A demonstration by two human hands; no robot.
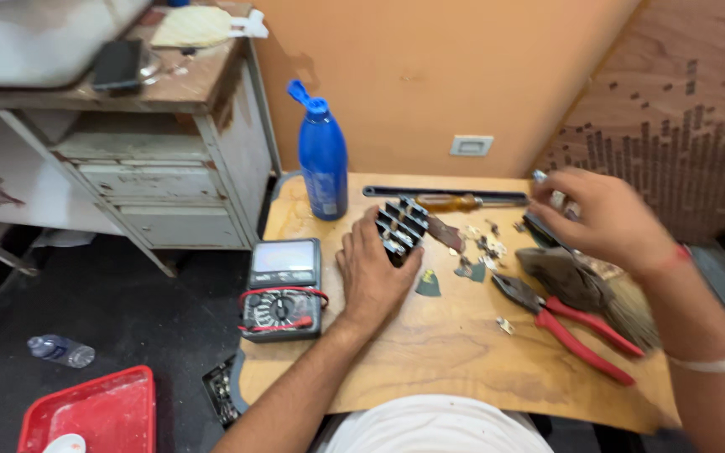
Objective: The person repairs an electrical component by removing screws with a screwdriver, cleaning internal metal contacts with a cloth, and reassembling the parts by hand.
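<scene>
My left hand rests on the wooden table and grips a black finned part that stands tilted at the table's middle. My right hand hovers at the far right of the table, blurred, with its fingers curled around something small that I cannot make out. Below it lie a brush and red-handled pliers. Small loose metal bits are scattered between the two hands.
A grey multimeter with red leads sits at the table's left edge. A blue bottle stands at the far left corner, and a screwdriver lies along the back. A worn cabinet, red tray and plastic bottle are to the left.
</scene>
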